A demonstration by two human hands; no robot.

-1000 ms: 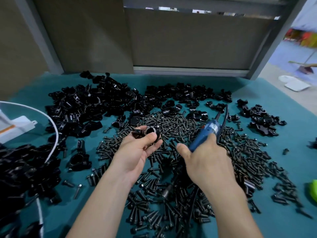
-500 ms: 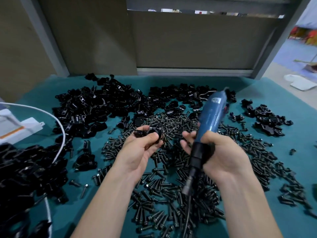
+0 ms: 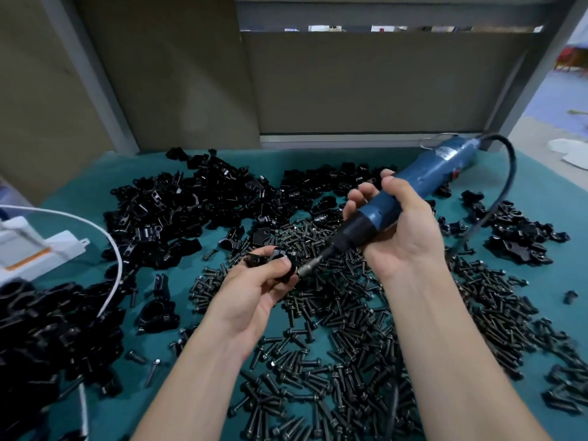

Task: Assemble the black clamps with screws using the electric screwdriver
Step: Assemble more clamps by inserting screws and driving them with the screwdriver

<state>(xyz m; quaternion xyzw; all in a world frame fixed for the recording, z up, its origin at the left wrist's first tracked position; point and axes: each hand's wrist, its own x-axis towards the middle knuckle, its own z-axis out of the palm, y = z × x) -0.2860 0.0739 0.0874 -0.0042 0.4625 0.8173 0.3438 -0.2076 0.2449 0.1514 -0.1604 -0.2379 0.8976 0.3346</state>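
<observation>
Your left hand [image 3: 254, 294] pinches a small black clamp [image 3: 270, 261]; your right hand [image 3: 404, 230] grips the blue electric screwdriver [image 3: 429, 173], bit slanting down-left onto it.

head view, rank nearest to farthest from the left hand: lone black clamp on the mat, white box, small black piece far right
1. Lone black clamp, lying just left of the left hand.
2. White plastic box with an orange stripe, at the far left edge.
3. Small black piece, alone at the far right.
</observation>
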